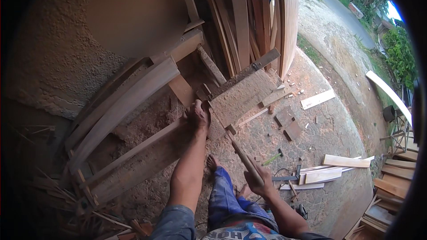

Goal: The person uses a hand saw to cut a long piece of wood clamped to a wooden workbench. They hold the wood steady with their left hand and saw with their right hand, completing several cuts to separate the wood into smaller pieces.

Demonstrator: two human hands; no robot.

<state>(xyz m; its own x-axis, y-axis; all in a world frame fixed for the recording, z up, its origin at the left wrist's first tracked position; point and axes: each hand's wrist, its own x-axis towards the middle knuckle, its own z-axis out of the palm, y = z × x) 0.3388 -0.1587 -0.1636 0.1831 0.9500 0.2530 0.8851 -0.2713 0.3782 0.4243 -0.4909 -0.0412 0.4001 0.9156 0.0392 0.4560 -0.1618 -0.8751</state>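
My right hand (261, 181) is wrapped round the long wooden handle of a saw (245, 158), seen nearly edge-on. Its thin blade runs forward beside a wide, sawdust-covered board (242, 95) on the low workbench. To the left of the blade, my left hand (198, 114) is closed on a piece of wood (215, 130) at the bench; its fingertips are partly hidden. A long rail (138, 146) stretches from near that hand toward the lower left.
Long curved planks (124, 93) lean by the rough wall (53, 62) on the left. Tall boards (240, 22) stand behind the bench. Offcuts (318, 99), a green-handled tool (272, 158) and pale slats (322, 175) lie on the shaving-strewn floor. More timber (391, 186) is stacked at right.
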